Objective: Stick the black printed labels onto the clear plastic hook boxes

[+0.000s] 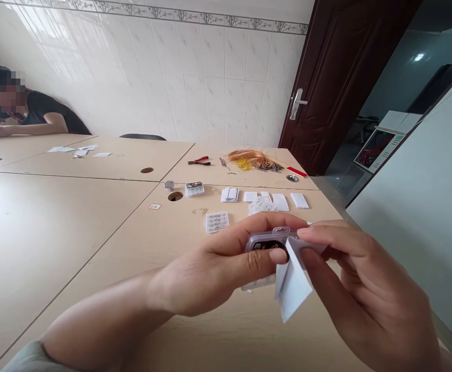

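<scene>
My left hand (226, 258) is closed on a clear plastic case (259, 239), its thumb pressing on a black label at the front. White folded paper (294, 289) hangs from the right side of the case, its lower flaps spread apart. My right hand (369, 279) pinches the upper right part of that paper between thumb and fingers. Just beyond my hands lie a clear case with small metal pieces (217, 222), a closed case with a dark label (194, 189), and clear bags (262, 205).
Red-handled pliers (199, 161), a bundle of copper-coloured strands (249, 156) and stacks of white cards (230, 195) lie farther back on the table (125, 243). A person (43, 113) sits at the far left. A dark door (327, 77) stands at the back right.
</scene>
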Demonstrator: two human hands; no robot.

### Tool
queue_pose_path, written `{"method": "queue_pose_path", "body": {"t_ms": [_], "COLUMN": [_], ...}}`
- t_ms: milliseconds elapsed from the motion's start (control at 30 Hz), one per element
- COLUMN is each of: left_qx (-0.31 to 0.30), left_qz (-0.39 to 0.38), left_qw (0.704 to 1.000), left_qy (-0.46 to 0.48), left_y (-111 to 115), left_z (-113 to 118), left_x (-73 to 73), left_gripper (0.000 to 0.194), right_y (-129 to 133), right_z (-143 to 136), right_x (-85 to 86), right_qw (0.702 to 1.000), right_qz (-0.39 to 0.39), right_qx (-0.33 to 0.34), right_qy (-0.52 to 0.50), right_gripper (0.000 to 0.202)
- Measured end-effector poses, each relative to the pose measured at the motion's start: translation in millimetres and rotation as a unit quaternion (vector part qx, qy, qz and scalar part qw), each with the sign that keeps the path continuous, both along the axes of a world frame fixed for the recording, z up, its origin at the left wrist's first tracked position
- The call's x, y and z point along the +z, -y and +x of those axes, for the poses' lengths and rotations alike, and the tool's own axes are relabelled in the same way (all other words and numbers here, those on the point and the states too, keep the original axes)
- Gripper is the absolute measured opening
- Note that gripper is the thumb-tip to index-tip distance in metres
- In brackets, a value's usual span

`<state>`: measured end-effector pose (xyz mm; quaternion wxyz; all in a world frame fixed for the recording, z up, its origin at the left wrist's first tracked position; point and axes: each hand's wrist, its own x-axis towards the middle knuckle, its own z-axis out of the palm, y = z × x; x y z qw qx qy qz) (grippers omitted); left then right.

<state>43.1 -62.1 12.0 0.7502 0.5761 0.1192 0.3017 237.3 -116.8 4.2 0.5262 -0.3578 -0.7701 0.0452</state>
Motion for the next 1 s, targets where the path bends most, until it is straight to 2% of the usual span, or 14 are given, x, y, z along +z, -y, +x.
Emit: {"method": "queue_pose_path", "body": {"t_ms": [167,400,633,867,1000], "left_qx": [-0.001,0.044,0.041,0.064,0.075], "left_qz": [0.026,0.041,0.034,0.08,0.06], "left_qw": [0.999,0.998,0.998,0.994,0.995], "left_qy": [-0.031,-0.031,-0.02,-0.026,-0.026], "left_y": [2,6,6,6,7], "left_z": [0,1,1,-1,-1], "left_x": [5.4,10.2,10.0,9.4,11.8], "left_gripper": [0.029,0.021,0.016,0.016,0.015], "right_y": [2,-1,4,6,8], "right_z": [-1,-1,1,-1,0], "right_x": [1.9,7.2,12.4,15.1,15.5], "right_qw": [0.999,1.0,0.997,0.995,0.994], "right_qz": [-0.029,0.021,0.036,0.051,0.062], "right_qx": [0.006,0.018,-0.026,-0.04,-0.053], "right_qy": [-0.03,0.005,0.059,0.073,0.076], "right_gripper": [0.027,0.03,0.02,0.02,0.021]}}
